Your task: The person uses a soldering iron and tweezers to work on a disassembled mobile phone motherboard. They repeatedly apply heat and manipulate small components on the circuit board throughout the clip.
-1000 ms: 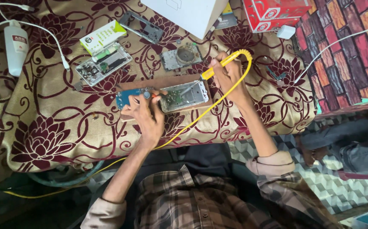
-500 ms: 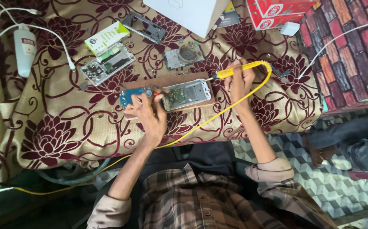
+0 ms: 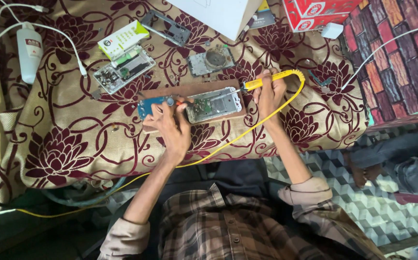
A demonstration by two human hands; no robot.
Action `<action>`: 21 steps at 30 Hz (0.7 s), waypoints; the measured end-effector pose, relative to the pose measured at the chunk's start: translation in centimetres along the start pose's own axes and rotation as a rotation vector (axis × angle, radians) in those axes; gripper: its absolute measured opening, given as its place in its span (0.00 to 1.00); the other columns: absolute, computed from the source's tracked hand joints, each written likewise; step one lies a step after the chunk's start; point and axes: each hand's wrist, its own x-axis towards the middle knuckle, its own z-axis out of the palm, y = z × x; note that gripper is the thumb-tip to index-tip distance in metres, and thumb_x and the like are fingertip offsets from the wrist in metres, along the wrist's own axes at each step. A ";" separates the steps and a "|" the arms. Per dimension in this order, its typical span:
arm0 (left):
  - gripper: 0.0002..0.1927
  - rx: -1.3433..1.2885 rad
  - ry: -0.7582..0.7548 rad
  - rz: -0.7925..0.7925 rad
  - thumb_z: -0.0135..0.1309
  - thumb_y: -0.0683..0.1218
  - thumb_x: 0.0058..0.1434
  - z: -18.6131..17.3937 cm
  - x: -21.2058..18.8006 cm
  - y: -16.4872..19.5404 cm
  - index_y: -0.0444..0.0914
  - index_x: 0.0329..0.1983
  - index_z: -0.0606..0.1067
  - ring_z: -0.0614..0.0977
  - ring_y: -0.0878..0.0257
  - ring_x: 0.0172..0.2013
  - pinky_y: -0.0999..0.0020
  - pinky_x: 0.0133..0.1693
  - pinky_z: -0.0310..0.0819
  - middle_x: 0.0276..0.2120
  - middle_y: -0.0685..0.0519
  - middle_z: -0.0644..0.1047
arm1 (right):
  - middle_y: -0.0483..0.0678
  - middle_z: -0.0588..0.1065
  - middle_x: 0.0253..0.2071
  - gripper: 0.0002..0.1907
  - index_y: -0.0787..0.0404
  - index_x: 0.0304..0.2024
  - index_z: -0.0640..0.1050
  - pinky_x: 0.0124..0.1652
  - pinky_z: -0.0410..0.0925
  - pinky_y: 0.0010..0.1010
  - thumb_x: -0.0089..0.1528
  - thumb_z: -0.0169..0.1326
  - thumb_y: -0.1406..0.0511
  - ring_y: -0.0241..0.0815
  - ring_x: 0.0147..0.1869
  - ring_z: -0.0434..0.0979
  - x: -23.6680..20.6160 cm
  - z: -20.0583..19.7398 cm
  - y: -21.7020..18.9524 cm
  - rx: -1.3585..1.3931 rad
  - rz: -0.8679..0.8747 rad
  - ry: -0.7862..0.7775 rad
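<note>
The right hand [image 3: 270,94] has its grip closed around a yellow soldering iron [image 3: 267,80], whose tip points left onto the opened phone [image 3: 214,103]. The left hand [image 3: 170,126] pinches a small tool [image 3: 182,102], steadying the phone just right of its fingers on a wooden board [image 3: 189,91] atop the cloth-covered desk [image 3: 74,144].

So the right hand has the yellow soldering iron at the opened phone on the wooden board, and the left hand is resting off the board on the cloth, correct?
Not quite. The head view shows the left hand on the wooden board, beside the opened phone. The right hand does hold the yellow soldering iron.
</note>
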 end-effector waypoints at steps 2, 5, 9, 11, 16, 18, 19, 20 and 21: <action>0.06 -0.043 -0.013 -0.010 0.49 0.38 0.64 0.0 0.0 -0.1 0.36 0.44 0.70 0.69 0.50 0.46 0.50 0.51 0.49 0.41 0.56 0.82 | 0.40 0.64 0.21 0.14 0.61 0.34 0.69 0.18 0.57 0.21 0.75 0.41 0.65 0.26 0.18 0.61 -0.1 0.1 0.0 -0.013 -0.004 -0.015; 0.06 -0.016 -0.003 -0.009 0.49 0.39 0.64 0.1 0.0 -0.3 0.37 0.43 0.70 0.69 0.51 0.46 0.50 0.49 0.49 0.42 0.55 0.82 | 0.39 0.64 0.21 0.14 0.61 0.33 0.68 0.17 0.56 0.21 0.75 0.41 0.66 0.26 0.17 0.59 -0.1 0.1 0.0 -0.034 -0.007 -0.027; 0.06 0.011 0.016 0.004 0.49 0.38 0.65 0.3 0.0 -0.4 0.37 0.44 0.68 0.69 0.49 0.46 0.50 0.50 0.48 0.41 0.57 0.82 | 0.39 0.64 0.21 0.14 0.62 0.32 0.69 0.17 0.55 0.21 0.74 0.42 0.68 0.26 0.18 0.59 0.2 0.0 0.1 -0.059 -0.047 -0.049; 0.06 0.015 0.013 0.005 0.49 0.38 0.65 0.4 0.0 -0.4 0.37 0.44 0.68 0.69 0.50 0.45 0.50 0.50 0.48 0.41 0.58 0.82 | 0.39 0.64 0.22 0.14 0.61 0.32 0.68 0.17 0.56 0.21 0.74 0.42 0.68 0.25 0.18 0.59 0.5 0.0 0.2 -0.063 -0.059 -0.065; 0.06 -0.013 0.006 0.004 0.49 0.37 0.64 0.6 -0.1 -0.5 0.38 0.43 0.68 0.69 0.51 0.46 0.50 0.50 0.48 0.41 0.59 0.83 | 0.40 0.65 0.21 0.15 0.62 0.29 0.69 0.16 0.55 0.21 0.72 0.43 0.69 0.26 0.17 0.58 1.6 0.0 0.2 -0.124 -0.067 -0.078; 0.06 -0.018 0.003 0.000 0.49 0.37 0.64 0.7 -0.2 -0.5 0.38 0.43 0.69 0.70 0.51 0.46 0.50 0.50 0.48 0.41 0.59 0.82 | 0.40 0.65 0.21 0.14 0.62 0.30 0.70 0.17 0.55 0.21 0.73 0.43 0.69 0.26 0.18 0.59 2.1 0.0 0.1 -0.179 -0.052 -0.096; 0.06 -0.021 0.005 0.000 0.49 0.37 0.64 0.7 -0.2 -0.5 0.38 0.43 0.69 0.69 0.51 0.46 0.51 0.50 0.48 0.42 0.59 0.82 | 0.40 0.65 0.21 0.14 0.62 0.30 0.70 0.18 0.54 0.22 0.73 0.43 0.68 0.26 0.18 0.59 2.4 0.1 0.0 -0.206 -0.047 -0.104; 0.06 -0.024 0.008 0.005 0.49 0.37 0.64 0.7 -0.2 -0.6 0.38 0.43 0.69 0.69 0.51 0.46 0.51 0.50 0.48 0.42 0.59 0.82 | 0.39 0.65 0.21 0.14 0.62 0.30 0.70 0.17 0.54 0.22 0.72 0.44 0.68 0.26 0.18 0.59 2.6 0.2 -0.1 -0.223 -0.035 -0.100; 0.07 -0.018 0.013 0.011 0.49 0.37 0.63 0.7 -0.2 -0.5 0.38 0.43 0.69 0.69 0.52 0.46 0.51 0.50 0.48 0.42 0.59 0.82 | 0.39 0.66 0.21 0.14 0.62 0.30 0.70 0.17 0.54 0.22 0.72 0.44 0.69 0.27 0.18 0.58 2.9 0.3 -0.2 -0.240 -0.024 -0.097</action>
